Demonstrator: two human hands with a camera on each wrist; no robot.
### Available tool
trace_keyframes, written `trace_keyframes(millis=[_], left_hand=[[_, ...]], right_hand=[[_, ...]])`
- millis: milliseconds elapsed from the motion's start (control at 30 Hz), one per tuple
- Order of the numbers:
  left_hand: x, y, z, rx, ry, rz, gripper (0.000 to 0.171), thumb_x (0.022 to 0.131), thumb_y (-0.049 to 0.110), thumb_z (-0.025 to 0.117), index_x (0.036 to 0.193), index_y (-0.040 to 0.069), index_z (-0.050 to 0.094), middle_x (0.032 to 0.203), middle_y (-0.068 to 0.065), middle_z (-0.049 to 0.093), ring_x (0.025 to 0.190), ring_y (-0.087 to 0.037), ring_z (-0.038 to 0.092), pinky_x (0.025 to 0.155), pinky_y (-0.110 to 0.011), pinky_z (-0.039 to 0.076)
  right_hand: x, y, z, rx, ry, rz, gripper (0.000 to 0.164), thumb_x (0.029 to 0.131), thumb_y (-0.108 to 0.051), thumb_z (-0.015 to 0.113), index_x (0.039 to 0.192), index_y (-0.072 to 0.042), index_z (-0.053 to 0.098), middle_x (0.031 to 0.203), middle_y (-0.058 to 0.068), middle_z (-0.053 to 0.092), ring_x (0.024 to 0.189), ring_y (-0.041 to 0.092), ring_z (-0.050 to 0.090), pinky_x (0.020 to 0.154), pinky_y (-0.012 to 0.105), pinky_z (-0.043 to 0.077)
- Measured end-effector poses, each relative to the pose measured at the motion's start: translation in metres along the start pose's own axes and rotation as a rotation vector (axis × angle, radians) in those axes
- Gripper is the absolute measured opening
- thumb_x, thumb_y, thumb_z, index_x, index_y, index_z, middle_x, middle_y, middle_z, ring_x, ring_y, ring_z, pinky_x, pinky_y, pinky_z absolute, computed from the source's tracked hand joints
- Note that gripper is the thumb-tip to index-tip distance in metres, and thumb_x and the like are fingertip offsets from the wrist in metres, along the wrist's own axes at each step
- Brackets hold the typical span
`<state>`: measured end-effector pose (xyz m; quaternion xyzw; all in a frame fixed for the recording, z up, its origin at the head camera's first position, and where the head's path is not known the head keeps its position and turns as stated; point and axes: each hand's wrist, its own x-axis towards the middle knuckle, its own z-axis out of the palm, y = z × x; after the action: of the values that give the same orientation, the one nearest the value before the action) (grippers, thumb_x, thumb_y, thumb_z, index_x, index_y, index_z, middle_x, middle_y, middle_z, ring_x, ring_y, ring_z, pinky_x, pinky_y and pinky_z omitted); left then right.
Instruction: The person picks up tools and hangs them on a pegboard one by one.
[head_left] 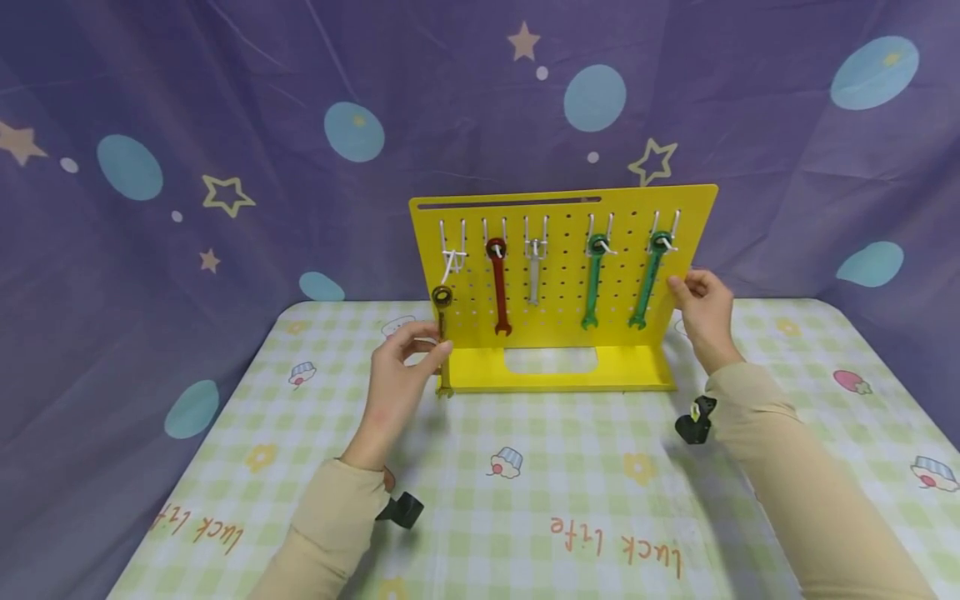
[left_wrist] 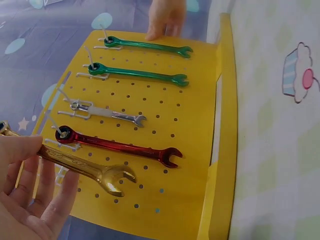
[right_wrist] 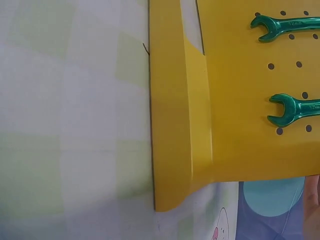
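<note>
My left hand [head_left: 405,367] pinches a gold combination wrench [left_wrist: 90,169] by its shaft, thumb on one side and fingers on the other. The wrench hangs ring end up in front of the yellow pegboard [head_left: 558,308], its ring just below the leftmost white hook [head_left: 453,260]. At the board's right edge, my right hand [head_left: 708,312] grips the panel with the thumb at its front. On other hooks hang a red wrench [head_left: 500,292], a small silver wrench [head_left: 534,279] and two green wrenches, one inner [head_left: 592,287] and one outer [head_left: 648,283].
The pegboard stands on its yellow base [head_left: 555,383] near the back of the table, over a green checked tablecloth [head_left: 570,467]. A purple curtain [head_left: 480,100] with stars and balloons hangs behind. Black wrist cameras sit at the left cuff [head_left: 405,510] and right cuff [head_left: 693,427].
</note>
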<state>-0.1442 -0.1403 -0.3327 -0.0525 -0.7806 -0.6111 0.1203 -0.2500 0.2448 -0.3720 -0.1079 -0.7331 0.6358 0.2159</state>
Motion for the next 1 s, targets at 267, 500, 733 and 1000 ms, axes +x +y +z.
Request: trace_keyframes(millis=[267, 500, 733, 1000], left_hand=[[0.013, 0.0, 0.007, 0.011, 0.019, 0.038, 0.026, 0.091, 0.006, 0.071, 0.117, 0.002, 0.066, 0.11, -0.011, 0.064, 0.092, -0.019, 0.062, 0.074, -0.034, 0.057], [0.02, -0.008, 0.01, -0.027, 0.072, 0.06, 0.023, 0.09, 0.001, 0.071, 0.113, -0.002, 0.067, 0.105, -0.014, 0.064, 0.084, -0.014, 0.062, 0.068, -0.029, 0.057], [0.03, -0.015, 0.012, -0.029, 0.064, 0.044, 0.024, 0.092, 0.002, 0.069, 0.115, -0.002, 0.066, 0.106, -0.014, 0.064, 0.086, -0.018, 0.062, 0.07, -0.029, 0.057], [0.048, -0.019, 0.016, -0.013, 0.076, 0.017, 0.025, 0.091, 0.002, 0.07, 0.116, -0.002, 0.065, 0.108, -0.017, 0.065, 0.091, -0.025, 0.061, 0.076, -0.04, 0.057]], right_hand=[[-0.001, 0.002, -0.001, -0.005, 0.001, 0.01, 0.014, 0.096, -0.018, 0.064, 0.093, -0.008, 0.055, 0.079, -0.012, 0.054, 0.077, 0.0, 0.055, 0.068, 0.012, 0.05], [0.0, 0.002, 0.0, -0.017, -0.002, -0.005, 0.017, 0.095, -0.022, 0.063, 0.094, -0.007, 0.055, 0.08, -0.012, 0.054, 0.077, 0.0, 0.055, 0.068, 0.012, 0.049], [0.0, 0.001, -0.001, -0.02, 0.002, -0.006, 0.016, 0.095, -0.021, 0.063, 0.094, -0.007, 0.055, 0.079, -0.012, 0.054, 0.077, 0.0, 0.055, 0.067, 0.011, 0.049], [0.001, 0.001, 0.0, -0.028, -0.001, -0.002, 0.015, 0.096, -0.018, 0.063, 0.093, -0.006, 0.054, 0.077, -0.013, 0.054, 0.076, 0.001, 0.054, 0.066, 0.011, 0.049]])
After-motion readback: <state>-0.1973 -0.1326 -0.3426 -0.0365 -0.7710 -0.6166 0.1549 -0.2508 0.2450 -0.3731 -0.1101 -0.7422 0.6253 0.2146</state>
